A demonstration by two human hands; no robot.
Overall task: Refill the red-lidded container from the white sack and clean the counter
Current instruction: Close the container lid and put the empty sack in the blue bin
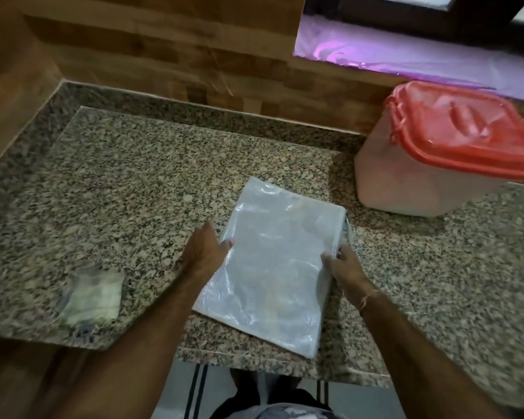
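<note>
The white sack lies flat and folded on the granite counter, near its front edge. My left hand rests on the sack's left edge, thumb on top, fingers spread. My right hand grips the sack's right edge, fingers curled around it. The red-lidded container stands at the back right with its lid closed, apart from the sack and both hands.
A folded pale cloth lies on the counter at the front left. Wood-look tiles form the back and left walls. A window sill with purple sheet runs behind the container. The floor shows below the counter's front edge.
</note>
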